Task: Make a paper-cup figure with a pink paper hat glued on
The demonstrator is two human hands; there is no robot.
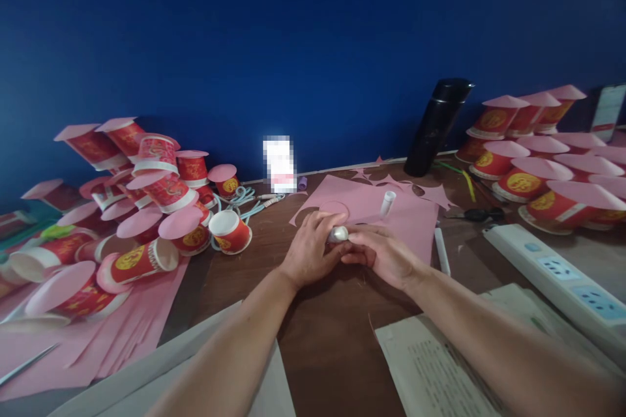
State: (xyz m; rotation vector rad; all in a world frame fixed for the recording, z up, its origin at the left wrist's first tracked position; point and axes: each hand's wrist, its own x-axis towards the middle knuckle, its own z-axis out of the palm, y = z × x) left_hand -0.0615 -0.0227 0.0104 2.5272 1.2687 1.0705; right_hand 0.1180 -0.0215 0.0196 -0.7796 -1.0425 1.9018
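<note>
Together, both hands [342, 247] hold a small white object [338, 234].

A brown table [332, 339] is carrying everything. At its L end, a pile of pink paper [132, 326] is lying under some of the red cups [141, 262]; a grey board [147, 371] is lying nr the front edge. A lone cup [232, 234] is standing beside a coiled cable [249, 199]. At the back, a lit phone [280, 163] & a purple roll [302, 182] are sitting nr the wall. Mid-table, a cut pink sheet [362, 199] is lying flat w/ a white tube [388, 203] on it, scraps [435, 195] at its back R. A black flask [435, 130] is leaning behind; a white stick [442, 251] is lying just R of the sheet. Further R, more cups [525, 182], a power strip [562, 273] & printed papers [425, 365] are resting.
</note>
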